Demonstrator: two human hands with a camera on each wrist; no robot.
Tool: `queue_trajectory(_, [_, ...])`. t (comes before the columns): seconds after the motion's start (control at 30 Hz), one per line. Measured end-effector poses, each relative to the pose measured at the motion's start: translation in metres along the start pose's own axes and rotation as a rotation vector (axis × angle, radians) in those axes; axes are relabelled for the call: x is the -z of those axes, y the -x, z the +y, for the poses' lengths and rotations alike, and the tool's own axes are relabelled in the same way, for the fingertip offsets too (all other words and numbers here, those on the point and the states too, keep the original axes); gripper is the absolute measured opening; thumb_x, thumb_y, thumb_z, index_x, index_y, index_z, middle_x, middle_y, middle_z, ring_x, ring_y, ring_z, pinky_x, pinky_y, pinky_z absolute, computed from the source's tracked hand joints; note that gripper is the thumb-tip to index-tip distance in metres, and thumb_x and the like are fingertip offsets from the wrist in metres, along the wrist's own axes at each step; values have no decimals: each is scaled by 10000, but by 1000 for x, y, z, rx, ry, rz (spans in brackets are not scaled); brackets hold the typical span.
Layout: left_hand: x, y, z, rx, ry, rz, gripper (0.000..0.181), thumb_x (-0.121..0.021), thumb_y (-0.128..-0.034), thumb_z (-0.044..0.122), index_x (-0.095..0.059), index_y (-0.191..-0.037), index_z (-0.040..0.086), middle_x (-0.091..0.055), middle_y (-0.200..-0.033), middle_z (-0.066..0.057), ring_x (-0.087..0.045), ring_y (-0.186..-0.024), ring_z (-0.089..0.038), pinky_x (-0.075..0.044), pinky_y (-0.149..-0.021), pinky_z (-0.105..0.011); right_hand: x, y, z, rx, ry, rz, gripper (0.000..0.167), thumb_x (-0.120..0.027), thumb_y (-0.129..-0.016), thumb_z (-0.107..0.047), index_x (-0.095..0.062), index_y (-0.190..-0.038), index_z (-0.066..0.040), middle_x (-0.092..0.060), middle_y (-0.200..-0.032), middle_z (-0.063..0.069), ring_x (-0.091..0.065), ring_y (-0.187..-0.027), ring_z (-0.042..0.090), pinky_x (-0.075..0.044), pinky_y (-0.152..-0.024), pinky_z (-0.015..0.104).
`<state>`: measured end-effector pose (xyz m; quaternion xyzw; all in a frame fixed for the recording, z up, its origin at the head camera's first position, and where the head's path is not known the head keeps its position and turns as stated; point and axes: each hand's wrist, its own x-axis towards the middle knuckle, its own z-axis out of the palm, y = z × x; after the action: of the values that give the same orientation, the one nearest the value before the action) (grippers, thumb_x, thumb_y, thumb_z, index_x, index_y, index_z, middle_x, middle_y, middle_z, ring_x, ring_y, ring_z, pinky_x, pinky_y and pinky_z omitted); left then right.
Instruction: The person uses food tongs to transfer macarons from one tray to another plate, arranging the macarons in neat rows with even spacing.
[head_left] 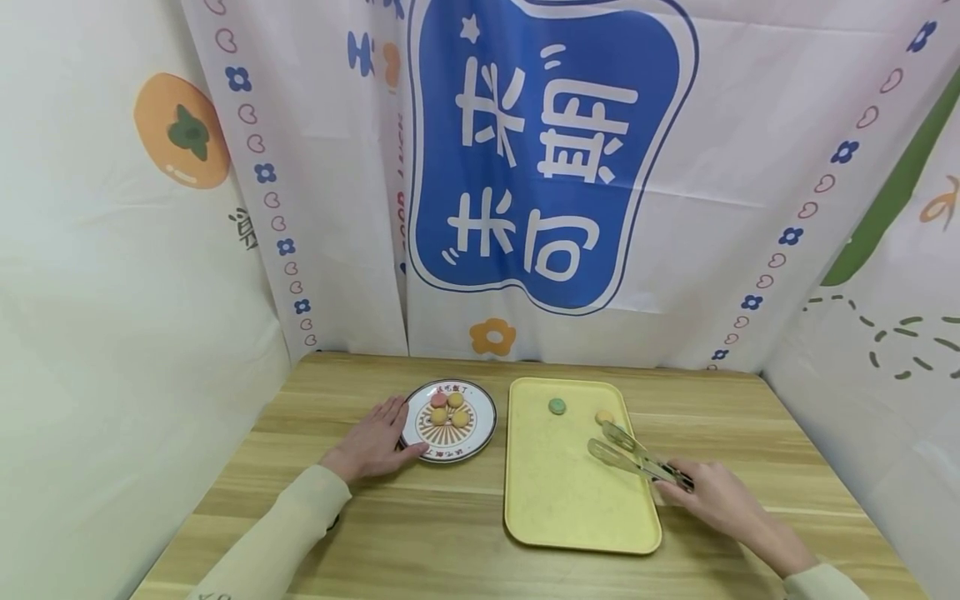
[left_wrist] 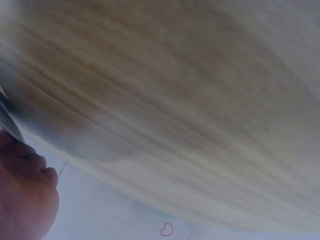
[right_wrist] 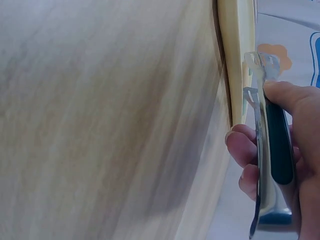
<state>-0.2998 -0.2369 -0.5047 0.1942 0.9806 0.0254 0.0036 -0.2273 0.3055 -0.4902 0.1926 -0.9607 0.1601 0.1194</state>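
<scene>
My left hand (head_left: 378, 442) rests against the left rim of a round white plate (head_left: 483, 417), fingers fairly straight and thumb along the near rim. A pink macaron (head_left: 438, 401) and three yellow macarons (head_left: 460, 417) sit on the plate. With my right hand (head_left: 712, 496) I grip metal tongs (right_wrist: 272, 135) with dark green handle grips. Their tips are spread above the right part of a yellow tray (head_left: 577, 508). A yellow-orange macaron (head_left: 604, 417) lies just beyond the tips, and a green macaron (head_left: 557, 406) is farther left on the tray.
The wooden table (head_left: 420, 542) carries the plate on the left and the tray right of it, a narrow gap between them. A printed white curtain (head_left: 337, 208) hangs along the table's back edge, with more cloth at both sides.
</scene>
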Motion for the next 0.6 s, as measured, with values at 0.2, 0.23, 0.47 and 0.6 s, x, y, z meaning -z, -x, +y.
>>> queue_trajectory(0.2, [-1,-1,-1,0,-8,-3,1008,-325,-929,743,-282,-1499,-87,-259,-1581,-274,-237,-1490,-395,-231,-1229,-497,0,1,1,-19,7,-22,249,-743,-864,-351,-718,-993,-139,-348,-542,-171,-250,-458,-41,-251,-409,159])
queue_trajectory(0.23, [-1,-1,-1,0,-8,-3,1008,-327,-929,742,-283,-1498,-89,-260,-1580,-275,-237,-1490,-396,-232,-1229,-498,0,2,0,-18,8,-21,233,-743,-864,-353,-714,-973,-149,-344,-540,-172,-248,-457,-42,-249,-409,158])
queue_trajectory(0.47, [-1,-1,-1,-3,-10,-3,1004,-332,-930,738,-285,-1497,-90,-263,-1578,-277,-243,-1488,-396,-237,-1228,-494,0,4,-1,19,-9,22,148,-750,-861,-326,-667,-843,-206,-331,-530,-185,-255,-451,-56,-249,-401,156])
queue_trajectory(0.6, [-1,-1,-1,-5,-16,-3,1004,-323,-930,742,-283,-1500,-83,-261,-1581,-272,-243,-1490,-391,-232,-1231,-489,-2,6,0,47,-16,40,124,-748,-866,-297,-691,-858,-187,-318,-520,-200,-233,-442,-79,-247,-389,147])
